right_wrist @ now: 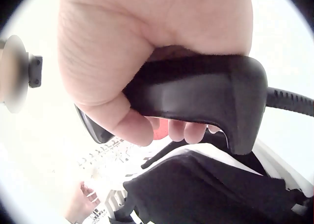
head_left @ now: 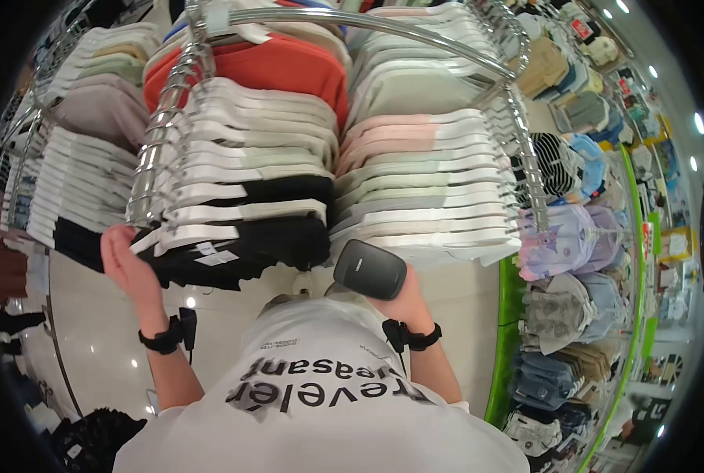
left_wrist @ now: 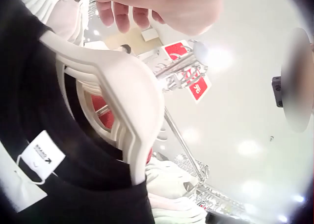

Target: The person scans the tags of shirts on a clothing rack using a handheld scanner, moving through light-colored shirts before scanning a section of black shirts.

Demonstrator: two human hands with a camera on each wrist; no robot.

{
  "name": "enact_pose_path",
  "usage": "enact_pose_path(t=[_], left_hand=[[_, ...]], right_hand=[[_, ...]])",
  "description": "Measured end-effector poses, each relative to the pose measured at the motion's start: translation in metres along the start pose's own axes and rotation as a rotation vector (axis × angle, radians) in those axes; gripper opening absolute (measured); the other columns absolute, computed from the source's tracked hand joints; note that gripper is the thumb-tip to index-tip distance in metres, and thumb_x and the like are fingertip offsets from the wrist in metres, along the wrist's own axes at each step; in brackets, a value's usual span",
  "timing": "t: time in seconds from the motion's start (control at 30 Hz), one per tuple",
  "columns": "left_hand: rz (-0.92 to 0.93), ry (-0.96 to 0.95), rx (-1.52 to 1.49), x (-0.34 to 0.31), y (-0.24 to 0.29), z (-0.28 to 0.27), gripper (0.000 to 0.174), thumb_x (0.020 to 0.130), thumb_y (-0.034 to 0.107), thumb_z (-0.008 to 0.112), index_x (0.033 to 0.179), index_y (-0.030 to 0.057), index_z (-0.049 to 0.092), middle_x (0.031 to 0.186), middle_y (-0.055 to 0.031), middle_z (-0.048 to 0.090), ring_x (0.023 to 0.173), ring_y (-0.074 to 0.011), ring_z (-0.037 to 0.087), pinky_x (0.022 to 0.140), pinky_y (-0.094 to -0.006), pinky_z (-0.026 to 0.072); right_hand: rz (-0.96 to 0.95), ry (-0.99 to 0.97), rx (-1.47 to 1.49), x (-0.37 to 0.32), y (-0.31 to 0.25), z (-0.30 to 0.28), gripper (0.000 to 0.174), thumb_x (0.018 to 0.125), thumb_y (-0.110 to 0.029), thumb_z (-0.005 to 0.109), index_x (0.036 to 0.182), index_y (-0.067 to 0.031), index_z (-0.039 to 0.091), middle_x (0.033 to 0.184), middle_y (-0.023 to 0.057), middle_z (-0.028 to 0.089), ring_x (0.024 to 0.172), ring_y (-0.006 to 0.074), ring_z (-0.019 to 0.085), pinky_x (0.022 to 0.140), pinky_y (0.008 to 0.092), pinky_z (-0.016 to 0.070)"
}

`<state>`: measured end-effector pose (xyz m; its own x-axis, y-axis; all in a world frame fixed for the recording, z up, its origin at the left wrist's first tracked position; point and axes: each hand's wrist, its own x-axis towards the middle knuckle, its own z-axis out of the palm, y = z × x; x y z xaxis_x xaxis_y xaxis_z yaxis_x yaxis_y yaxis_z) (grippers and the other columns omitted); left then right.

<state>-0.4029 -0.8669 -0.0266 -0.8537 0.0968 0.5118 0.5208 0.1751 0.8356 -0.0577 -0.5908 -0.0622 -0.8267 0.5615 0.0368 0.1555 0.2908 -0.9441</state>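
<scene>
My right hand grips a black barcode scanner, its fingers and thumb wrapped round the body; a cable leaves one end. The scanner is in front of the hanging clothes, just right of a black T-shirt on a white hanger. A white tag hangs at this shirt's neck. Beside the rack's left end, my left hand is raised with loosely bent fingers and nothing in them. In the left wrist view its fingertips are above the hanger, apart from it.
Chrome rails carry close rows of pale, red and black clothes on white hangers. On the right, a green-edged display borders more garments. A dark garment is at lower left. Pale floor tiles show below the rack.
</scene>
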Motion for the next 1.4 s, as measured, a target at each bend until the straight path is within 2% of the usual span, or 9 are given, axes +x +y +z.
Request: enact_pose_path(t=[0.13,0.3,0.5,0.57,0.7,0.83,0.97,1.07,1.4], left_hand=[[0.02,0.032,-0.169,-0.001,0.017,0.008,0.022,0.109,0.011,0.042,0.092,0.0012,0.051,0.091,-0.006,0.053,0.088,-0.0166,0.049,0.089,-0.0301,0.0427],[0.058,0.17,-0.004,-0.013,0.064,0.038,0.016,0.108,0.012,0.048,0.096,0.0011,0.052,0.093,-0.005,0.053,0.086,-0.0147,0.048,0.083,-0.0286,0.0421],[0.119,0.267,0.157,-0.027,0.063,0.054,0.015,0.105,0.013,0.058,0.1,0.0,0.055,0.095,-0.0038,0.053,0.085,-0.0136,0.048,0.078,-0.0277,0.0412],[0.127,0.283,0.188,-0.031,0.075,0.063,0.015,0.105,0.014,0.059,0.1,0.0001,0.055,0.095,-0.0037,0.053,0.085,-0.0139,0.048,0.079,-0.0276,0.0416],[0.076,0.318,0.157,-0.038,0.093,0.078,0.018,0.104,0.016,0.062,0.105,0.0001,0.055,0.097,-0.0048,0.054,0.088,-0.0149,0.05,0.08,-0.0284,0.0432],[0.041,0.309,0.21,-0.043,0.095,0.075,0.024,0.101,0.018,0.067,0.109,-0.0007,0.054,0.102,-0.0056,0.053,0.091,-0.0149,0.05,0.082,-0.0289,0.0442],[0.051,0.3,0.241,-0.051,0.103,0.077,0.029,0.1,0.02,0.069,0.112,-0.0016,0.053,0.104,-0.0063,0.054,0.091,-0.015,0.051,0.08,-0.029,0.0457],[0.056,0.271,0.23,-0.06,0.107,0.075,0.03,0.1,0.02,0.069,0.114,-0.0016,0.053,0.106,-0.0069,0.055,0.091,-0.0151,0.053,0.079,-0.0289,0.0473],[0.015,0.189,0.22,-0.093,0.115,0.083,0.025,0.099,0.016,0.068,0.113,-0.0001,0.056,0.106,-0.0081,0.058,0.092,-0.0147,0.054,0.083,-0.0283,0.0464]], right_hand=[[-0.053,0.074,0.004,-0.012,-0.019,-0.023,0.045,0.071,0.0,0.081,0.114,0.0026,0.07,0.105,0.016,0.075,0.092,0.0254,0.072,0.086,0.0341,0.0558],[-0.09,0.181,-0.034,-0.027,-0.022,-0.057,0.039,0.072,0.001,0.079,0.11,0.001,0.071,0.098,0.0148,0.076,0.084,0.0248,0.071,0.082,0.0342,0.0564],[-0.036,0.274,-0.003,-0.056,-0.011,-0.098,0.027,0.076,0.002,0.076,0.102,0.0008,0.072,0.088,0.0111,0.074,0.076,0.0167,0.066,0.073,0.0303,0.0543],[0.041,0.3,0.044,-0.07,-0.003,-0.109,0.02,0.08,0.0,0.075,0.099,0.0006,0.072,0.078,0.0056,0.07,0.069,0.0098,0.059,0.065,0.0278,0.0507],[0.251,0.411,-0.046,-0.096,0.019,-0.135,0.014,0.085,-0.005,0.075,0.096,0.0019,0.07,0.068,0.0005,0.063,0.061,0.0061,0.048,0.056,0.0278,0.0436],[0.381,0.536,-0.132,-0.105,0.042,-0.155,0.019,0.087,-0.011,0.075,0.096,0.0037,0.067,0.067,0.002,0.061,0.061,0.0079,0.049,0.057,0.0289,0.0442],[0.438,0.51,-0.081,-0.097,0.05,-0.164,0.022,0.088,-0.014,0.075,0.097,0.0039,0.066,0.067,0.0028,0.061,0.061,0.0094,0.049,0.059,0.0301,0.0452],[0.369,0.497,-0.068,-0.09,0.063,-0.165,0.023,0.089,-0.015,0.075,0.095,0.003,0.062,0.068,0.0022,0.06,0.057,0.0105,0.057,0.054,0.0291,0.0464],[0.528,0.377,0.052,-0.059,0.051,-0.179,0.026,0.092,-0.021,0.072,0.093,0.0025,0.06,0.068,0.0039,0.06,0.055,0.013,0.06,0.052,0.0296,0.0477]])
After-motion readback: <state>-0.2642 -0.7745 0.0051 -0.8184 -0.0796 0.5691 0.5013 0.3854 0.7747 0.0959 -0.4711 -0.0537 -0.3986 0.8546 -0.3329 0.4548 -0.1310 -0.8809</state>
